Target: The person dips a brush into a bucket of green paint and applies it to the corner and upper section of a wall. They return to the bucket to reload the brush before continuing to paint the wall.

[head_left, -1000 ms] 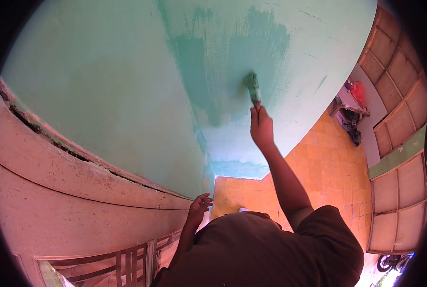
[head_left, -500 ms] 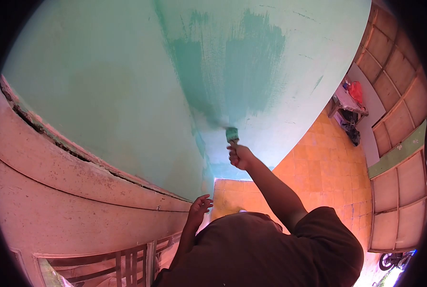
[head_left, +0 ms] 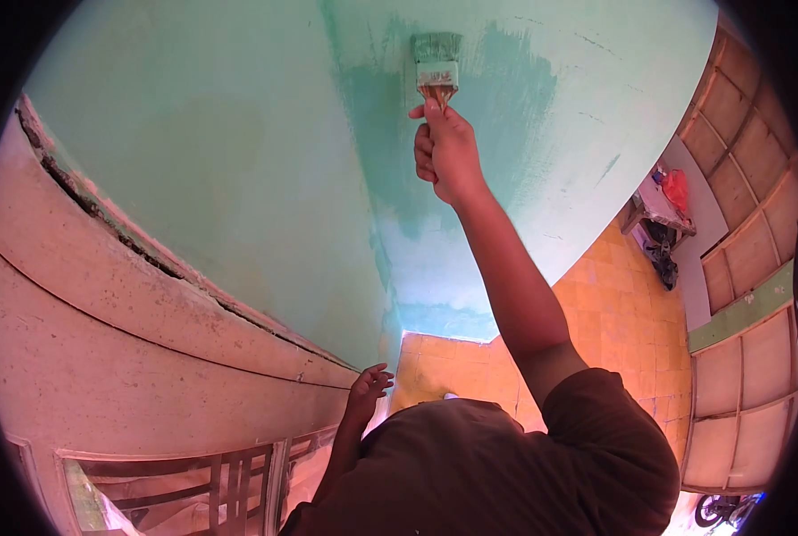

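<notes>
My right hand (head_left: 449,154) is wrapped around the handle of a paintbrush (head_left: 436,71), raised high with its bristles up against the green wall (head_left: 587,152). Behind and beside the brush spreads a darker patch of wet-looking green paint (head_left: 504,116), streaky along its edges. Down near the wall's corner, my left hand (head_left: 371,382) hangs with its fingers apart and slightly curled, holding nothing. It is close to the edge of the pink panelled surface (head_left: 193,357).
Orange floor tiles (head_left: 613,304) lie below. At the right, a small bench (head_left: 658,204) carries a red plastic bag (head_left: 675,189), with a dark bag (head_left: 660,259) beneath it. A framed panel wall (head_left: 747,179) runs along the right side, and part of a motorcycle (head_left: 716,511) shows at lower right.
My right hand has swept the paintbrush upward from the lower part of the wall to the top of the dark paint patch. My left hand has hardly moved.
</notes>
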The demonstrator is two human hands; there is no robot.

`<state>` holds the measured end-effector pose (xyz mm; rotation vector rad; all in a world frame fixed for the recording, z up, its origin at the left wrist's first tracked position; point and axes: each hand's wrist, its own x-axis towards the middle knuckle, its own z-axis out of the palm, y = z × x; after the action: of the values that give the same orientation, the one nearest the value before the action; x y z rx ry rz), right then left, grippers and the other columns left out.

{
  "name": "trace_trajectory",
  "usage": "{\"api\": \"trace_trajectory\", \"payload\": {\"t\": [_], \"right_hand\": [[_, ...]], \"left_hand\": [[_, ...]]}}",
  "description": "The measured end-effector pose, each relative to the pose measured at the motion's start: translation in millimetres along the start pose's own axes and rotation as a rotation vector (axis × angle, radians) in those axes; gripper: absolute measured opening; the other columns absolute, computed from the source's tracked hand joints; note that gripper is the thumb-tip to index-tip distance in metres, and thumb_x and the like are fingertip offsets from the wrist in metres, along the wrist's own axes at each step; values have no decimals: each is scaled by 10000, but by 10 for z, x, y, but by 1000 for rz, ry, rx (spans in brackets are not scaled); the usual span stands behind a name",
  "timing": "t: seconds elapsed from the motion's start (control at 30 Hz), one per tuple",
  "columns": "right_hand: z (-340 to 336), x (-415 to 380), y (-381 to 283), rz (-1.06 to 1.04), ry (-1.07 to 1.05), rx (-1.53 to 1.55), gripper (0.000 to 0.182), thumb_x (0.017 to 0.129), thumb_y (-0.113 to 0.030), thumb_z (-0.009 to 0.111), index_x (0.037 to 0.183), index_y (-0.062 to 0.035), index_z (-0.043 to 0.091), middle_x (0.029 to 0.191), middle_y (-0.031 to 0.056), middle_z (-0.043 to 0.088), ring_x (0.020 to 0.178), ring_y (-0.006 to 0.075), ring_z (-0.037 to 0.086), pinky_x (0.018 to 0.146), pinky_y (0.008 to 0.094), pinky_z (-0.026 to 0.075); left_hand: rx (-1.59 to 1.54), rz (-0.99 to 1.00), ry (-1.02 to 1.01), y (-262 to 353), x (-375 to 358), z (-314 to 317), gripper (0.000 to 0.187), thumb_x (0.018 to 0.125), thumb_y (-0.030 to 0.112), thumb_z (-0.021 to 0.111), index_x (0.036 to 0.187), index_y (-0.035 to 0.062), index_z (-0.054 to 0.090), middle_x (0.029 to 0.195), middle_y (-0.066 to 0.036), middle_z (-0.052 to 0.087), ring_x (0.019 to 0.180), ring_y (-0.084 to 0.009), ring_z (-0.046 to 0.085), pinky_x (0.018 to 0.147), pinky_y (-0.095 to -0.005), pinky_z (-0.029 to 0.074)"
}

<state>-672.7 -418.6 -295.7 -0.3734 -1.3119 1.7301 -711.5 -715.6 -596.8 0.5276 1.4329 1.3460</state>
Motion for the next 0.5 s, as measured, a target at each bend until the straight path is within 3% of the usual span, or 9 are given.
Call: {"api": "trace_trajectory", "payload": {"t": [0.07,0.3,0.4,0.5], "right_hand": [[-124,7,234,2,3,-14,283,925,-348,426,906,-69,470,513,-38,290,368,60,221,337,231,167],[-643,-662,1766,426,171,173,295,929,-372,403,897,-80,436,473,-43,241,347,69,187,332,243,137],[-750,-842,2091,525,217,204,288,930,-366,395,892,-83,432,475,-46,227,357,67,192,339,239,139],[-831,-949,2413,771,414,474,273,933,-346,392,847,-88,422,481,-57,220,387,65,225,348,218,159]], "left_hand": [[-1,-4,5,-11,-12,11,401,872,289,534,1203,74,465,1033,-39,580,940,-148,544,791,-294,410],[-2,-12,-2,30,-6,9,406,871,304,534,1203,81,468,1037,-43,582,939,-148,546,794,-293,403],[14,0,0,43,-24,-23,410,869,311,535,1202,81,469,1030,-47,584,938,-148,546,793,-293,402],[20,7,8,63,-84,-30,408,869,310,534,1201,82,470,1029,-51,584,935,-147,546,792,-293,404]]}}
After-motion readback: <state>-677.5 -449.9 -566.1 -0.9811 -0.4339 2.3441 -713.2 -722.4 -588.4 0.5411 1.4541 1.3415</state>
